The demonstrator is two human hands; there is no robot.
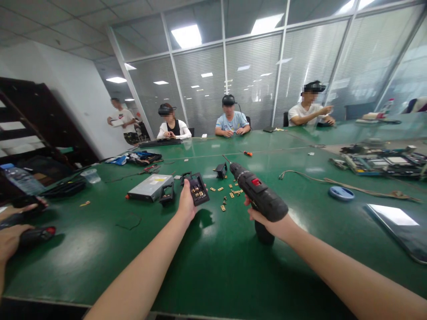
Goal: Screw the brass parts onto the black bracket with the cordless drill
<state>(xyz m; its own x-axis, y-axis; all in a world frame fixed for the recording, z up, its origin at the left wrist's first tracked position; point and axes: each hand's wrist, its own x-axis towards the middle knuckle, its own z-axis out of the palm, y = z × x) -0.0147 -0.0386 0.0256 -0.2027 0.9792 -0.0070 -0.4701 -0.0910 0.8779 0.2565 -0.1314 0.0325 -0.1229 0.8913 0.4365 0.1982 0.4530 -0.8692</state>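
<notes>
My left hand [187, 199] grips a black plastic housing [201, 195] with small brass-coloured parts inside it, held above the green table. In my right hand [263, 218] is a black cordless drill [258, 191], its long thin bit pointing up and to the left, apart from the housing. Small brass plates [223, 208] and screws lie scattered on the table between my hands. A similar black plastic piece [220, 171] stands just beyond them. Another black piece [167, 194] sits left of my left hand.
A silver disc drive [151, 187] lies at the left on the green table [100, 262]. At the right are a tablet [396, 226], a blue lid [341, 193], a cable and circuit boards [387, 160]. A co-worker's hands [15, 238] hold a drill at far left. Several people are beyond.
</notes>
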